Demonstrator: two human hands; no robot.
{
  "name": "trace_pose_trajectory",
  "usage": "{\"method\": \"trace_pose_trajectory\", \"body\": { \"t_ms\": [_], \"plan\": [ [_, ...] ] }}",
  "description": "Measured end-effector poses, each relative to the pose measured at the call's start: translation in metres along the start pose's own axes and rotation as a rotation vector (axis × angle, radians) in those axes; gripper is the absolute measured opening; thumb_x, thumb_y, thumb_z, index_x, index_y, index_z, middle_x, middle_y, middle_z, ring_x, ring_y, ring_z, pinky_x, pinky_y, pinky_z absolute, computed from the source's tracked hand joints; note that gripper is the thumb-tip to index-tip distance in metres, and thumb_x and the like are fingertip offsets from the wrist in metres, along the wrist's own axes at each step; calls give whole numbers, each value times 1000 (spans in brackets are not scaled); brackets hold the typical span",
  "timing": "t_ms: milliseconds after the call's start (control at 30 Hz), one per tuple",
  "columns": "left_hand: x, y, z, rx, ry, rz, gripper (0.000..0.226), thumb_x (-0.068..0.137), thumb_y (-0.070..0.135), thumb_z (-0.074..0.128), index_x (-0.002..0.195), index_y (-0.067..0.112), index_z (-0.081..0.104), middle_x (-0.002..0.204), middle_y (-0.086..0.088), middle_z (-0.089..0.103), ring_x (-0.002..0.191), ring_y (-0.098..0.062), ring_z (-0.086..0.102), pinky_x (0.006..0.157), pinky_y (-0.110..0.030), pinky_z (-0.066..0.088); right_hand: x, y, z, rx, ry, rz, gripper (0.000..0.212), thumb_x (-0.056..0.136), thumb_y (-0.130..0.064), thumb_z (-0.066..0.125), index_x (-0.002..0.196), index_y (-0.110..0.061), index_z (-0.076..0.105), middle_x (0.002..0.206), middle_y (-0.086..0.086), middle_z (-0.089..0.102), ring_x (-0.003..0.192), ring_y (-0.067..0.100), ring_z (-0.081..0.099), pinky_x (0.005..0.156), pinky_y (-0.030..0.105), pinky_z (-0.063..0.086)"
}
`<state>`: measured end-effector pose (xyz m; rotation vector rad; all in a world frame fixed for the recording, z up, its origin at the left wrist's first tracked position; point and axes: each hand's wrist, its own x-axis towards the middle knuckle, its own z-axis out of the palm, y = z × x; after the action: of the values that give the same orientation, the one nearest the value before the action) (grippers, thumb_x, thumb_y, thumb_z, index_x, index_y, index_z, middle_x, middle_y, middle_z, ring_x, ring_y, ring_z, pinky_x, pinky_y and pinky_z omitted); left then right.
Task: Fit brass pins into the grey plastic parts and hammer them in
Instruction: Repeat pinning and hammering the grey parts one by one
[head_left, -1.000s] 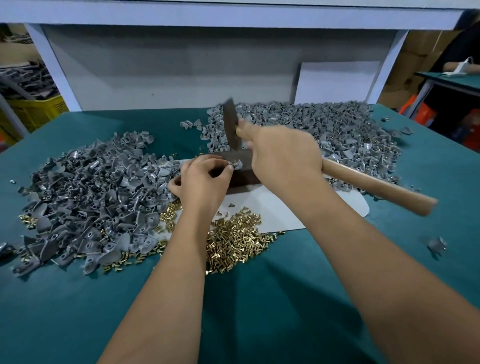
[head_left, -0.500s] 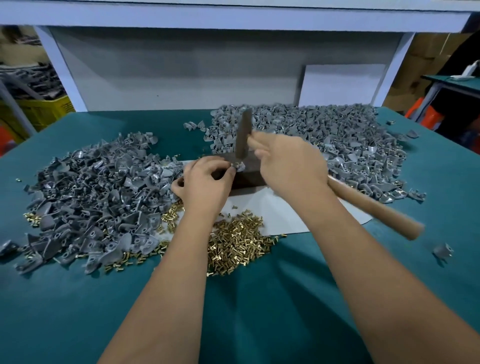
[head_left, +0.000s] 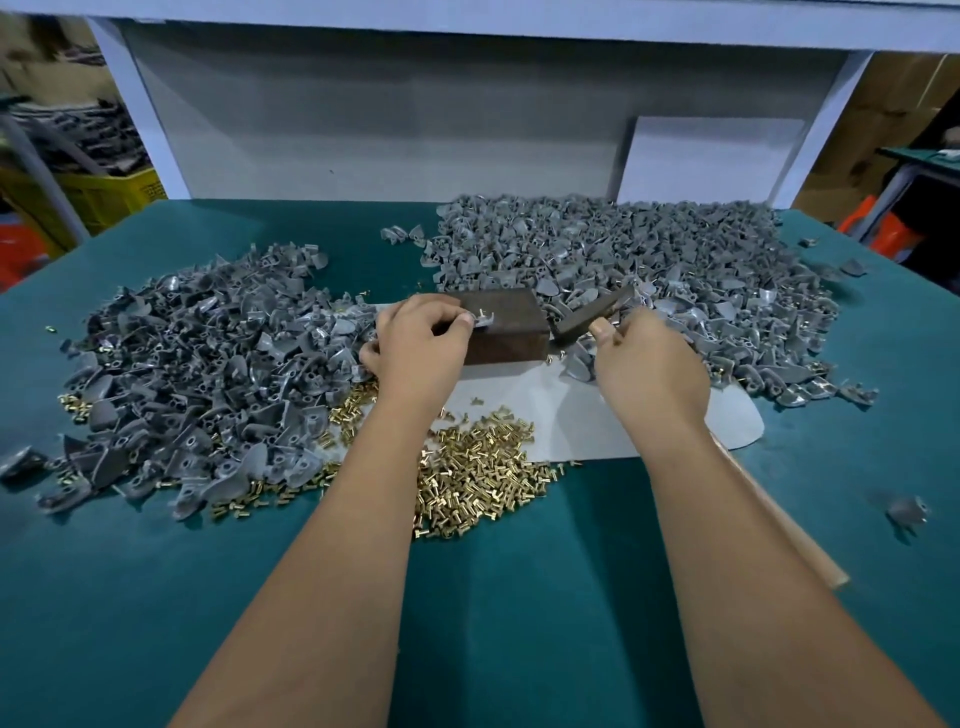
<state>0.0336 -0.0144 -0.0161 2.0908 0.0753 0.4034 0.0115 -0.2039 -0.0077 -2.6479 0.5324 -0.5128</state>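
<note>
My left hand (head_left: 421, 340) pinches a small grey plastic part (head_left: 484, 318) with a brass pin standing in it, held on top of a dark brown block (head_left: 506, 327). My right hand (head_left: 649, 366) grips a hammer; its dark head (head_left: 592, 312) rests low to the right of the block, and its wooden handle (head_left: 779, 514) runs back along my right forearm. A heap of loose brass pins (head_left: 478, 473) lies just in front of the block. One pile of grey parts (head_left: 208, 374) lies left, a larger one (head_left: 649, 260) behind and to the right.
The block stands on a grey-white sheet (head_left: 582, 415) over the green table (head_left: 519, 597). A single grey part (head_left: 906, 512) lies alone at the right. A white upright board (head_left: 706, 161) leans at the back. Yellow crates (head_left: 104, 197) stand past the left edge.
The hammer was raised over the block; its head has come down and swung off to the right of the block. My left hand still holds the part on the block.
</note>
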Motion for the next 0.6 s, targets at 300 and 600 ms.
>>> {"method": "trace_pose_trajectory", "body": {
  "t_ms": [300,600],
  "plan": [
    [-5,1,-2,-24,4,14,14,94,34,60,81,38,64,103,28,56,119,-6,31,93,-35,18,-12,-20,4,-49,198,-284,30,94,-35,52,113,-15,63,108,5,54,99,20,43,82,32,36],
    [-7,3,-5,-34,45,116,12,93,32,61,87,38,69,109,25,63,127,-11,30,94,-30,13,-15,-64,19,317,-9,-446,16,88,-37,63,99,-25,67,98,-8,60,101,17,46,89,35,39]
  ]
}}
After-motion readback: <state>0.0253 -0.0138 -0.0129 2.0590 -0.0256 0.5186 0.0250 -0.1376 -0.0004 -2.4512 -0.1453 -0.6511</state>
